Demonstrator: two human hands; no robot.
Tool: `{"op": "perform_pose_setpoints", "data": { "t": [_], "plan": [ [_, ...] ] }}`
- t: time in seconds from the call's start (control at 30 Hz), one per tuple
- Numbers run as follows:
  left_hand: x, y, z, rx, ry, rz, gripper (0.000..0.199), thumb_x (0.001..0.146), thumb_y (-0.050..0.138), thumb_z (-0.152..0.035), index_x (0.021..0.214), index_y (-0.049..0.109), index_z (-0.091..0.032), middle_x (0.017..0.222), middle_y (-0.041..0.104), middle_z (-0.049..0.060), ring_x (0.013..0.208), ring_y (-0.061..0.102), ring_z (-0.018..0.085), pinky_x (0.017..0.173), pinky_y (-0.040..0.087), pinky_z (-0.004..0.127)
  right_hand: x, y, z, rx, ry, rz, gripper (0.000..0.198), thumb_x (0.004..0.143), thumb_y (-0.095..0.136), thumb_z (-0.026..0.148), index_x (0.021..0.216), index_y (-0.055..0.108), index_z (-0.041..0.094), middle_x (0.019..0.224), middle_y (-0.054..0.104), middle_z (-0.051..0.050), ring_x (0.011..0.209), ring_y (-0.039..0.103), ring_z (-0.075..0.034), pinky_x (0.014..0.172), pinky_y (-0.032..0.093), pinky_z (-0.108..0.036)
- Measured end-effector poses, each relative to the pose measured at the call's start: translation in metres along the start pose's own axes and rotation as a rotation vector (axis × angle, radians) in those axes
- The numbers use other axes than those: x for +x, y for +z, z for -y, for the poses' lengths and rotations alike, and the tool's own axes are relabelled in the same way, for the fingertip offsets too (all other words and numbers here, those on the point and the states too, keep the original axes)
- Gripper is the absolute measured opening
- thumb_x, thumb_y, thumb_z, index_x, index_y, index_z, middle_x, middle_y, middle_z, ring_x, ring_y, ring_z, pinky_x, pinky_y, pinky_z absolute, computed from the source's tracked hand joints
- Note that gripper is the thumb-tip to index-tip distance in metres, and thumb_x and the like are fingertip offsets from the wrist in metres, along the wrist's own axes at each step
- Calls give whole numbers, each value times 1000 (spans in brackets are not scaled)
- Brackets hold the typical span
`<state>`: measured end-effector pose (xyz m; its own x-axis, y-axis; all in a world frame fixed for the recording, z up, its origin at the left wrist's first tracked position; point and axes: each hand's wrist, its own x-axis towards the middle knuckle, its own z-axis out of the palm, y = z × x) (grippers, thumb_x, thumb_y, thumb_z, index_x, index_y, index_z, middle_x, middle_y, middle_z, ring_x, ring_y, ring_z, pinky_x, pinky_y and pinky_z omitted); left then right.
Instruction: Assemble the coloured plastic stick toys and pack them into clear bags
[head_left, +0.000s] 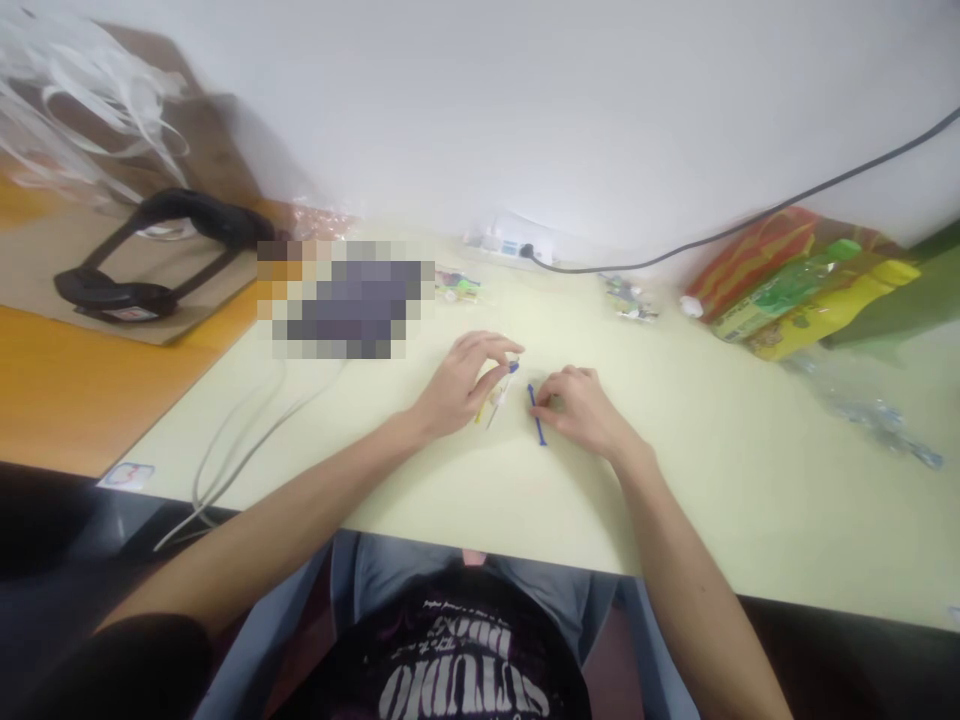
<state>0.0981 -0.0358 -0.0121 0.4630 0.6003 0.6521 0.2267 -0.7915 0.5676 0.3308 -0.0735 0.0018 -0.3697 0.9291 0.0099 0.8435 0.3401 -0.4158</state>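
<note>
My left hand (466,385) is over the middle of the pale table, thumb and forefinger closed on a small blue piece (514,367) whose kind I cannot make out. Below those fingertips are thin white and yellow pieces (495,402), partly hidden by the hand. To the right, my right hand (581,408) pinches a thin blue plastic stick (538,428) with a wider end at top and bottom. The stick points roughly toward my body, and the two hands are a short gap apart.
Small colourful parts (459,287) and a second cluster (630,298) lie farther back. Bottles (832,305) and clear plastic wrapping (885,425) are at right. A black cable (697,238) runs to a socket strip. At left are pale cables (225,450) and a black frame-like device (161,255).
</note>
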Motion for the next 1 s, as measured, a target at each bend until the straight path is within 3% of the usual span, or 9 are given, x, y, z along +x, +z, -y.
{"op": "perform_pose_setpoints", "data": {
  "t": [0.2, 0.33, 0.47, 0.67, 1.0],
  "plan": [
    [-3, -1, 0, -104, -102, -40, 13, 107, 53, -32, 105, 58, -21, 123, 71, 12, 118, 67, 22, 105, 51, 43, 2, 1, -1, 197, 85, -116, 13, 88, 71, 27, 77, 76, 22, 85, 77, -5, 86, 66, -24, 86, 44, -40],
    [-3, 3, 3, -256, -180, -84, 18, 105, 59, -37, 108, 60, -19, 117, 70, 11, 109, 69, 20, 100, 54, 38, 1, -3, 4, 585, 215, -254, 23, 84, 77, 43, 76, 75, 21, 80, 76, -6, 76, 68, -23, 73, 51, -36],
    [-1, 5, 3, -407, -253, -70, 28, 103, 62, -40, 123, 63, -20, 116, 70, 10, 109, 69, 19, 98, 56, 36, 1, -6, 11, 955, 230, -289, 36, 74, 87, 53, 79, 73, 20, 76, 74, -6, 69, 65, -19, 66, 51, -33],
    [2, 4, 0, -540, -268, -45, 26, 97, 71, -37, 117, 72, -20, 121, 67, 11, 113, 69, 21, 103, 57, 37, 4, 0, 10, 1292, 175, -252, 43, 62, 97, 47, 89, 75, 20, 74, 70, -1, 59, 56, -12, 59, 47, -29],
    [0, 4, -4, -700, -378, 38, 31, 84, 86, -33, 107, 74, -16, 106, 77, 11, 97, 76, 21, 92, 61, 37, 2, 6, 13, 1410, 124, -86, 47, 57, 99, 53, 75, 68, 22, 68, 61, 3, 55, 52, -10, 55, 45, -25]
  ]
}}
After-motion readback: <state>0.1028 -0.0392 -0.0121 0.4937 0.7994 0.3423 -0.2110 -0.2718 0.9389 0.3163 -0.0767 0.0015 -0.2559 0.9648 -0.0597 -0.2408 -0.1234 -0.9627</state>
